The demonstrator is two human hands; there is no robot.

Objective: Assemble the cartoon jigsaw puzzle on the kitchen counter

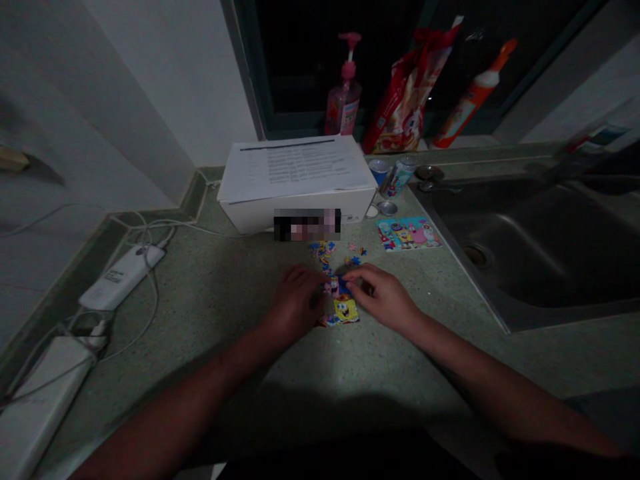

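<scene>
I see my left hand (295,301) lying flat, palm down and fingers loose, covering the left edge of the puzzle (346,309) on the counter (225,300). My right hand (383,298) touches its upper right corner with fingertips curled. In this dim light I cannot tell whether they pinch a piece. Loose pieces (324,251) lie just beyond, half lost in shadow before the box (300,200).

Bare counter (215,300) lies open at 6 and 9 o'clock of the puzzle (344,309). A white box (300,207) blocks 12, the sink (540,253) drops away at 3, cables (145,240) crowd 10.
</scene>
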